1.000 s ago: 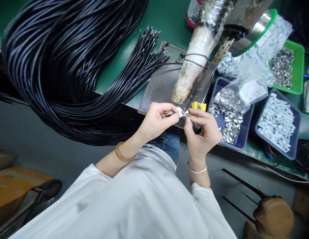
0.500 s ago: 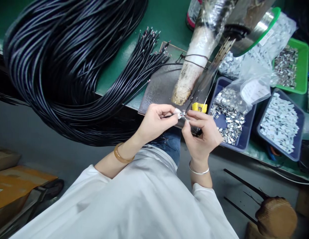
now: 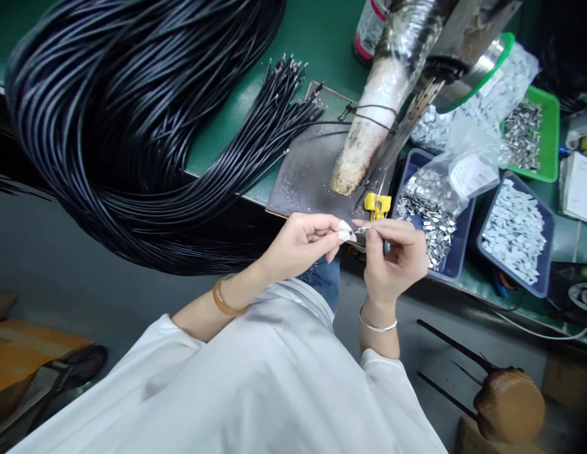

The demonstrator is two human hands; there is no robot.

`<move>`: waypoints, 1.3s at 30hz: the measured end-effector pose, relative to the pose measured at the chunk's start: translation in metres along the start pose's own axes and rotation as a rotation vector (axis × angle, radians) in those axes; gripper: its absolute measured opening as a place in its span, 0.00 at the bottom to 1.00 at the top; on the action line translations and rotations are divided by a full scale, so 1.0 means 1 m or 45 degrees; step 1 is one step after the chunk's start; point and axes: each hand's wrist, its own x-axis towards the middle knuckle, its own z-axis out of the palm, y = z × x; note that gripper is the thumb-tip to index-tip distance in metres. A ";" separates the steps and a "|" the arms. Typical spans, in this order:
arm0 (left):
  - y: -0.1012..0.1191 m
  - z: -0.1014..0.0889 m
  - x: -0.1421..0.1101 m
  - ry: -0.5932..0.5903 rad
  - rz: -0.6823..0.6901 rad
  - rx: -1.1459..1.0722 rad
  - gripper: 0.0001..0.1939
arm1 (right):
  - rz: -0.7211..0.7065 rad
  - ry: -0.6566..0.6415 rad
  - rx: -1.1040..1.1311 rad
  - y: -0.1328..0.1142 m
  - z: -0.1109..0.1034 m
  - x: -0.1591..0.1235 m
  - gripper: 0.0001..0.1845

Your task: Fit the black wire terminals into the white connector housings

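Observation:
My left hand [image 3: 316,239] is closed in a pinch near the bench's front edge, with white wraps on its fingertips. Between thumb and forefinger it grips the end of a black cable [image 3: 352,232], most of which the fingers hide. Facing it, my right hand [image 3: 396,255] pinches a small shiny metal piece [image 3: 364,229] against the cable end. Whether the two touch is too small to tell. Just beyond the fingertips sits a yellow block [image 3: 377,205] with a thin wire running up from it.
A big bundle of black cables [image 3: 146,126] hangs over the bench on the left. A plastic-wrapped white tube [image 3: 364,126] slants above the dark plate [image 3: 305,170]. At right are blue bins [image 3: 451,268] of small metal and pale pieces, a green bin [image 3: 553,135] and a green-rimmed spool [image 3: 504,60].
Both hands have come slightly lower in the view. My right hand has shifted a little rightward, and its fingers now pinch the metal piece more plainly. The camera view has shifted slightly.

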 end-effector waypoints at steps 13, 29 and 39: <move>-0.005 0.005 -0.005 0.211 0.350 0.328 0.10 | 0.280 -0.287 -0.212 -0.019 -0.002 -0.002 0.06; -0.004 0.005 0.018 0.293 -0.002 -0.093 0.04 | -0.034 0.025 -0.191 0.001 0.009 -0.008 0.06; -0.003 0.006 0.023 0.359 0.080 0.032 0.04 | -0.069 0.066 -0.141 0.003 0.016 0.002 0.11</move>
